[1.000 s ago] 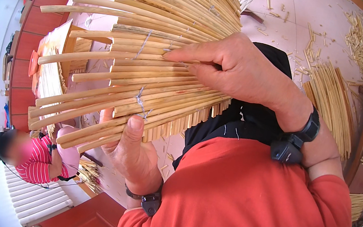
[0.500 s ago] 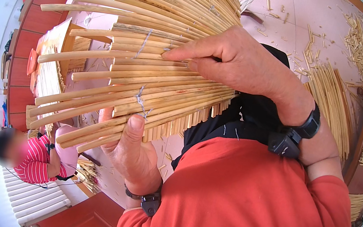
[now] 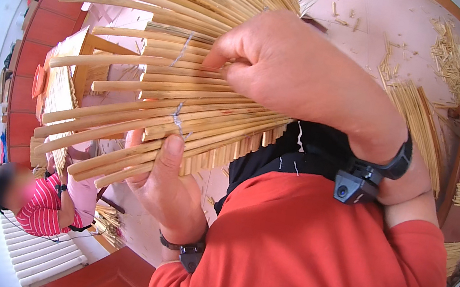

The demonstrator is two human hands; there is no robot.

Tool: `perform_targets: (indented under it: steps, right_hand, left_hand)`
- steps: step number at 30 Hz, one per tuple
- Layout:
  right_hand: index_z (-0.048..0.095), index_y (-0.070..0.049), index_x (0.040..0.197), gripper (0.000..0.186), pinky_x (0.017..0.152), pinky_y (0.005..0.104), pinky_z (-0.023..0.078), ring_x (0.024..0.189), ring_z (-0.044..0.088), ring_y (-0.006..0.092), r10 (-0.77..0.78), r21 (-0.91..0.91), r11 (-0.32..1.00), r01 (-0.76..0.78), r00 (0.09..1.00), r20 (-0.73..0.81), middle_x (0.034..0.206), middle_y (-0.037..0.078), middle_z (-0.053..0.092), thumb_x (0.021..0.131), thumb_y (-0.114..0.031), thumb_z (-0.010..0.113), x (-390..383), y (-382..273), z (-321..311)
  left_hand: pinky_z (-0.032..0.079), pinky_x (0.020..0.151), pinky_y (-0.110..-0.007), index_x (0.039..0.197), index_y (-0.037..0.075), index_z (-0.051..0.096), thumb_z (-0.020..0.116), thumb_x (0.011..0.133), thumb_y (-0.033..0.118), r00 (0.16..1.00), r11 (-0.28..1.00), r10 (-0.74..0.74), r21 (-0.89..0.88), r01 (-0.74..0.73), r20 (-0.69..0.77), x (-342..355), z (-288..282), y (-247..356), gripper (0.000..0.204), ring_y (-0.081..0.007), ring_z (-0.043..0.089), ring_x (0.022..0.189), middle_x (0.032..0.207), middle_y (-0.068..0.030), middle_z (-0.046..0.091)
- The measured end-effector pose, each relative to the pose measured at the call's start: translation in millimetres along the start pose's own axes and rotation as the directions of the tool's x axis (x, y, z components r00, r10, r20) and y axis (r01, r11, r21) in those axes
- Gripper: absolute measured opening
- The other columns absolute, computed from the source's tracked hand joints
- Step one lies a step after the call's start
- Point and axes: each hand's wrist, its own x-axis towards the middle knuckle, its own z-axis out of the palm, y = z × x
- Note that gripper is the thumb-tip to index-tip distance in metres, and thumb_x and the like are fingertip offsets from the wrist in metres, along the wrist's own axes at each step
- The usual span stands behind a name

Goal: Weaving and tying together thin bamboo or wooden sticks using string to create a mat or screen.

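A mat of pale yellow plant stalks (image 3: 189, 94) fans out before me, its stalks bound side by side with thin grey-white string (image 3: 177, 113). Their left ends are uneven, some sticking out well past others. My left hand (image 3: 169, 191) grips the near lower edge, thumb on top and fingers underneath. Over the middle of the mat lies my right hand (image 3: 281, 60), its index finger bent down onto the stalks beside a string line. The other fingers are curled in, and whatever they may hold is hidden.
Loose stalks (image 3: 417, 130) lie on the floor at right, near a pile of short offcuts (image 3: 456, 63). A co-worker in a striped top (image 3: 44, 203) sits at lower left, holding stalks. Behind stands a table (image 3: 60, 92) by red cabinets (image 3: 38, 60). A white radiator (image 3: 41, 255) is at lower left.
My right hand has risen slightly and turned, its index finger going from stretched out to bent. The mat has shifted a little up and left; my left hand keeps its grip.
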Motion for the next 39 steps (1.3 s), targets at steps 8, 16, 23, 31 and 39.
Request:
perform_targets:
  steps: [8,16,23,31,39]
  right_hand:
    - [0.073,-0.004,0.105,0.025,0.061,0.0282,0.050,0.062,0.063,0.0144,-0.147,0.018,0.987,0.158,0.952,-0.269,0.074,0.008,0.070,0.086,-0.014,0.060,-15.8,-37.2,-21.0]
    - [0.069,0.000,0.096,0.020,0.057,0.0254,0.052,0.066,0.062,0.0107,0.008,0.403,0.871,0.281,0.812,-0.583,0.076,0.005,0.064,0.093,-0.019,0.063,-34.4,103.8,10.2]
    - [0.058,-0.008,0.123,0.025,0.095,0.0317,0.054,0.115,0.059,0.0197,0.572,0.913,0.355,-0.199,0.819,-0.044,0.125,0.008,0.061,0.100,-0.013,0.052,-152.1,220.0,101.6]
    - [0.060,-0.007,0.120,0.027,0.093,0.0374,0.049,0.113,0.054,0.0239,0.301,0.618,0.761,-0.198,0.952,-0.065,0.115,0.011,0.060,0.093,-0.014,0.061,-177.1,223.9,92.5]
    - [0.060,-0.007,0.120,0.028,0.093,0.0378,0.048,0.112,0.054,0.0243,0.299,0.553,0.806,-0.212,0.951,-0.071,0.115,0.011,0.060,0.093,-0.014,0.062,-171.2,234.9,99.8]
  left_hand:
    - [0.051,0.100,-0.043,0.128,-0.008,0.055,0.064,0.083,-0.010,0.901,0.910,0.411,-0.014,-0.413,0.135,31.1,15.5,53.4,0.045,-0.0299,0.058,0.117,0.130,-0.0228,0.058]
    - [0.054,0.091,-0.040,0.115,0.005,0.070,0.062,0.084,0.002,0.221,0.134,0.538,0.177,-0.975,0.813,44.0,91.3,2.7,0.032,-0.0307,0.066,0.110,0.119,-0.0183,0.067]
    - [0.051,0.095,-0.044,0.121,0.010,0.065,0.057,0.089,0.013,0.261,0.242,0.170,0.217,-0.946,0.950,-6.6,52.9,-140.2,0.033,-0.0337,0.063,0.113,0.124,-0.0178,0.063]
    - [0.045,0.101,-0.044,0.130,-0.002,0.055,0.058,0.078,-0.006,0.455,0.390,0.028,0.409,-0.825,0.890,-15.4,38.8,-156.7,0.053,-0.0363,0.054,0.119,0.128,-0.0172,0.057]
    - [0.041,0.098,-0.041,0.128,0.000,0.058,0.058,0.071,-0.008,0.511,0.345,-0.235,0.562,-0.752,0.827,-9.7,46.0,-143.3,0.057,-0.0309,0.050,0.113,0.125,-0.0118,0.051]
